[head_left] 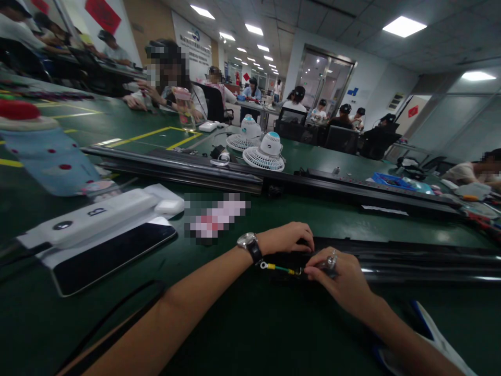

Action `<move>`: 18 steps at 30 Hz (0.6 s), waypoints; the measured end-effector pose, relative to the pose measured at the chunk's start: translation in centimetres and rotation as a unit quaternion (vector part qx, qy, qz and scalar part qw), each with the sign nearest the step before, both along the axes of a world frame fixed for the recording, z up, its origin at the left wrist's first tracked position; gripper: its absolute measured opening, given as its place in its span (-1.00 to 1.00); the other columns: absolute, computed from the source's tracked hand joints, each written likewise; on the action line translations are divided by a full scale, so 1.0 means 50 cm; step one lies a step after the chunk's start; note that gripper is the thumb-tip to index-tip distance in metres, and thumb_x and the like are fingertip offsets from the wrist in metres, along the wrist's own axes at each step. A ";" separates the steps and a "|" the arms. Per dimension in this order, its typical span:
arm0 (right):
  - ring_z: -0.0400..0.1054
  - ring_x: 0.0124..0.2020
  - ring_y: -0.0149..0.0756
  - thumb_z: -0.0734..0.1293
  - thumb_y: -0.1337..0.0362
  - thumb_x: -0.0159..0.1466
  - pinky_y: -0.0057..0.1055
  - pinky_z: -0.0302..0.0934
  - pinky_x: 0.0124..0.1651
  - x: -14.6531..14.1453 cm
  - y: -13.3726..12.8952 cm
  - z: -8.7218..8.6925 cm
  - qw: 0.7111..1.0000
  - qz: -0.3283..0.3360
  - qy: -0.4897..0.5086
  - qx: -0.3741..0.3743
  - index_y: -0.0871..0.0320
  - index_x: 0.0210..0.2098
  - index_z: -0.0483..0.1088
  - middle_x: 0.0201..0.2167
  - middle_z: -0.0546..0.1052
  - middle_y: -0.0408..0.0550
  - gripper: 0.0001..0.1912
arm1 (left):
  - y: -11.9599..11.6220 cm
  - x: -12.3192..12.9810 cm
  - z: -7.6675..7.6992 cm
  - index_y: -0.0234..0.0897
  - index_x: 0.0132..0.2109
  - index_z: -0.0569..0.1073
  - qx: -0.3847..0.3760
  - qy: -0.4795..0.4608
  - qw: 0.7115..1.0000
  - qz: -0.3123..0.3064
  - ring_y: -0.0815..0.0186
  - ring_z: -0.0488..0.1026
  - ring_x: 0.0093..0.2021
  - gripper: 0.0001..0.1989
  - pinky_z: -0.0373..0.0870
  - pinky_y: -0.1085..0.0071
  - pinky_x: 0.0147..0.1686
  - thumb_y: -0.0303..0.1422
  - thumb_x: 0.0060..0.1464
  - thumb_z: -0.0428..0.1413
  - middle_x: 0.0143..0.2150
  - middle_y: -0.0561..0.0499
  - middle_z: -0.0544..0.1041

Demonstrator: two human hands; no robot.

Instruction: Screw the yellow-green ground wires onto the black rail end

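Near the middle of the head view, my left hand, with a watch on its wrist, is curled over the end of a long black rail. Its fingertips are partly hidden. Just to the right, my right hand wears a ring and has thumb and forefinger pinched together. What lies between these fingertips is too small to make out. A short green-and-yellow wire with a ring terminal at its left end lies by the rail's end. The wire's other end comes close to my right fingertips.
Behind my hands, another long dark rail crosses the table. Two white fans stand beyond it. At left are a phone, a white device and a blue bottle. Blue-and-white pliers-like handles lie lower right. A person sits opposite.
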State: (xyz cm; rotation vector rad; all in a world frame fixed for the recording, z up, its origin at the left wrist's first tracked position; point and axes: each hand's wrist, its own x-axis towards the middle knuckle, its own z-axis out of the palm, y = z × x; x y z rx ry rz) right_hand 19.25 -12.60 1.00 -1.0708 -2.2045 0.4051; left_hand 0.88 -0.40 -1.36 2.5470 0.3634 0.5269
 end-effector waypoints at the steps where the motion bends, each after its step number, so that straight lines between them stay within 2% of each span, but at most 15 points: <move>1: 0.44 -0.35 -0.29 0.31 0.24 0.37 -0.34 0.28 -0.26 0.000 0.000 0.000 1.000 0.002 -0.005 -0.002 0.10 -0.31 0.46 -0.43 0.56 -0.13 -0.86 | 0.000 0.000 0.000 -0.22 -0.14 0.58 0.000 0.001 1.000 0.000 0.26 0.44 -0.02 -0.89 0.27 0.36 0.05 -0.38 0.20 0.17 -0.05 -0.07 0.49; 5: 0.41 -0.34 -0.29 0.25 0.30 0.41 -0.30 0.25 -0.22 0.002 0.000 0.008 0.999 0.030 -0.026 0.002 0.10 -0.25 0.42 -0.40 0.53 -0.12 -0.87 | 0.001 -0.002 0.000 -0.22 -0.13 0.58 0.001 0.003 1.000 -0.002 0.27 0.43 -0.02 -0.88 0.28 0.37 0.05 -0.39 0.19 0.18 -0.06 -0.06 0.49; 10: 0.41 -0.20 -0.24 0.21 0.35 0.42 -0.23 0.22 -0.10 0.007 -0.001 0.019 0.994 0.082 -0.057 0.050 0.11 -0.18 0.40 -0.26 0.55 -0.05 -0.87 | 0.001 -0.002 -0.001 -0.21 -0.12 0.58 0.001 0.003 1.000 -0.001 0.29 0.43 -0.02 -0.88 0.28 0.40 0.04 -0.40 0.20 0.17 -0.06 -0.05 0.48; 15: 0.42 -0.30 -0.27 0.29 0.33 0.37 -0.31 0.24 -0.20 0.014 0.003 0.011 1.000 0.022 0.007 0.019 0.11 -0.31 0.42 -0.37 0.55 -0.11 -0.88 | 0.001 -0.001 -0.001 -0.20 -0.13 0.58 -0.003 0.002 1.000 -0.001 0.29 0.43 -0.03 -0.88 0.28 0.39 0.04 -0.39 0.20 0.17 -0.06 -0.04 0.48; 18: 0.43 -0.32 -0.29 0.32 0.30 0.36 -0.33 0.24 -0.20 0.011 0.003 0.005 1.000 0.008 0.026 -0.006 0.10 -0.33 0.44 -0.41 0.55 -0.15 -0.88 | 0.000 -0.001 0.000 -0.18 -0.14 0.59 -0.005 0.001 1.000 -0.001 0.29 0.43 -0.03 -0.88 0.27 0.39 0.05 -0.40 0.19 0.17 -0.06 -0.03 0.48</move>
